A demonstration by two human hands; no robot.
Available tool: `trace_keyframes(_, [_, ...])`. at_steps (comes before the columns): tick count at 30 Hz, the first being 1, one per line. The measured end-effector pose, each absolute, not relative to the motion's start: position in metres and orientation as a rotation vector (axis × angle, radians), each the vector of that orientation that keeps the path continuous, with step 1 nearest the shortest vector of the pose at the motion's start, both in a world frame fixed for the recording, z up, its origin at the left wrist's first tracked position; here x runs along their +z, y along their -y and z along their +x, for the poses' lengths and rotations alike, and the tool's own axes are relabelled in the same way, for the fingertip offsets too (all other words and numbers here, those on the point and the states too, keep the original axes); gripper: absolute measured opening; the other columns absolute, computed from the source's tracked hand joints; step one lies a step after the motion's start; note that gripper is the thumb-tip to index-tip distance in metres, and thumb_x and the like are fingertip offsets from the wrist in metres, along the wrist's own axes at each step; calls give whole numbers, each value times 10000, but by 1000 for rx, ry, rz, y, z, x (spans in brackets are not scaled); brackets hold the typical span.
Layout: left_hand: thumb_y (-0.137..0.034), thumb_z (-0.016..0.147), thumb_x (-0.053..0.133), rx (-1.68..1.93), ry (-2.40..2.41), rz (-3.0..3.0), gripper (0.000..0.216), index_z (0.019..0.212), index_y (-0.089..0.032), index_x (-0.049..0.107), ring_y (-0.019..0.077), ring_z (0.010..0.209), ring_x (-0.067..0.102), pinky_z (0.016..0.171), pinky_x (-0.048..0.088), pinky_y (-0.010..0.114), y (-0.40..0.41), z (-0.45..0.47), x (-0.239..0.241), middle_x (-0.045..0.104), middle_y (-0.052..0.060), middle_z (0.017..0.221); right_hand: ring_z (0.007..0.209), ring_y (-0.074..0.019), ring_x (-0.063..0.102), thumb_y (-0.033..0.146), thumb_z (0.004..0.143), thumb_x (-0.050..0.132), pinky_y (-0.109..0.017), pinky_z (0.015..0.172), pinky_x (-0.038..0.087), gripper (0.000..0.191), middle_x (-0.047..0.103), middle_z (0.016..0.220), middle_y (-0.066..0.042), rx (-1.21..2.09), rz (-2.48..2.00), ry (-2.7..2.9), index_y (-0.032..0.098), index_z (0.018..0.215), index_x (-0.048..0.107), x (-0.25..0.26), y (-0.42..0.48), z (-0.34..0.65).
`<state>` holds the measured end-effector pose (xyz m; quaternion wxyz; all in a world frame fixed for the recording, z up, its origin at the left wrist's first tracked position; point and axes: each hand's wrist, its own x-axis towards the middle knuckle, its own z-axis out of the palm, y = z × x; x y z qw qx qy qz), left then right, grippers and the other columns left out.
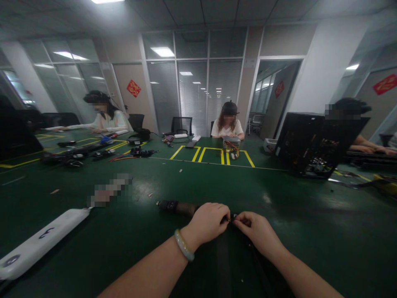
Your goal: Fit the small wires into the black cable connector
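Note:
My left hand (208,223), with a pale green bangle (184,245) at the wrist, is closed, its fingertips pinched. A tiny brass-coloured tip shows at them, but what they hold is mostly hidden. Close beside it, my right hand (259,231) pinches a small black piece (235,216) between thumb and fingers. The fingertips of both hands almost meet. Behind my left hand lies a dark tube-shaped tool (184,208) with a black collar and a narrow tip pointing left; its right part is covered by the hand. A dark strip or cable runs faintly below my right hand.
A long white case (46,240) lies at the left on the green table (139,248). Dark cables and parts (136,152) are farther left. A black computer case (310,145) stands at the right. Several people sit around, one across (229,124) with a metal box (231,142).

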<state>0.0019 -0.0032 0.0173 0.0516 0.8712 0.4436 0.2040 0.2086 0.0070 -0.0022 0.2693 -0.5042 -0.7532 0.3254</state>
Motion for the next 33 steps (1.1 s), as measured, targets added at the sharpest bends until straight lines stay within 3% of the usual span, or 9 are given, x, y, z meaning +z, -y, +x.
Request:
trace_keyframes(10, [-276,852,663,606,-1411,2647,115,923,-218,593,194,891,607,827,434,324,4,5,18,651,-1,935,757,-190,662,365,872,591,-252,637,461,186,725,845,-12,860,-1371,2061,227,876,716,0,-7,208])
trace_keyframes(18, [-200,861,609,527,-1381,2700,85,942,-223,593,194,939,609,856,431,316,5,3,21,650,7,948,727,-185,653,369,863,586,-250,630,454,190,720,807,-14,820,-1382,2052,213,860,694,-8,-10,207])
trace_keyframes(25, [-321,852,671,588,-1486,2631,177,946,-216,563,202,906,608,802,445,321,5,5,20,638,5,939,721,-187,652,359,860,581,-257,611,443,170,715,809,-9,796,-1395,2058,228,851,688,-5,-8,205])
trace_keyframes(33, [-222,870,604,545,-1414,2713,59,908,-214,560,193,883,606,803,429,308,5,4,21,640,8,907,718,-188,630,344,872,573,-267,592,408,140,692,804,-10,593,-1460,2174,242,843,665,0,-4,202])
